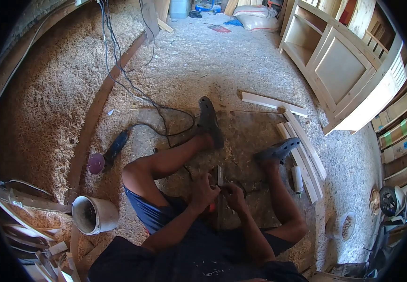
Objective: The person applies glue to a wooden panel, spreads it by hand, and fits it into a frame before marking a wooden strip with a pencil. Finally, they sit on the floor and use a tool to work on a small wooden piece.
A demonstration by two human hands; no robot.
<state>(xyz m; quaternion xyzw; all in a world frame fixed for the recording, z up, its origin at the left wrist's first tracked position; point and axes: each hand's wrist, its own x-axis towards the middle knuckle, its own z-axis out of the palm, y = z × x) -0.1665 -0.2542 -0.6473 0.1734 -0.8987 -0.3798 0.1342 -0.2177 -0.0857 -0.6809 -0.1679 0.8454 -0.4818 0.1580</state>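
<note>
My left hand (204, 191) and my right hand (233, 195) meet in front of my lap, between my spread knees. The fingers of both are closed, almost touching, around something small and dark that I cannot make out. Close behind them a narrow, light metal-looking bar (220, 175) stands out, running toward my lap. A red object (212, 207) shows partly beneath my left wrist. A dark cable passes near both hands. My arms and fingers hide most of what lies below.
An angle grinder (114, 148) with a purple disc lies at the left, its cord trailing over the board. Below it a bucket (93, 215) lies tipped. Wood strips (302, 157) and a white cylinder (297, 179) lie right. A wooden cabinet (342, 68) stands far right. Shavings cover the floor.
</note>
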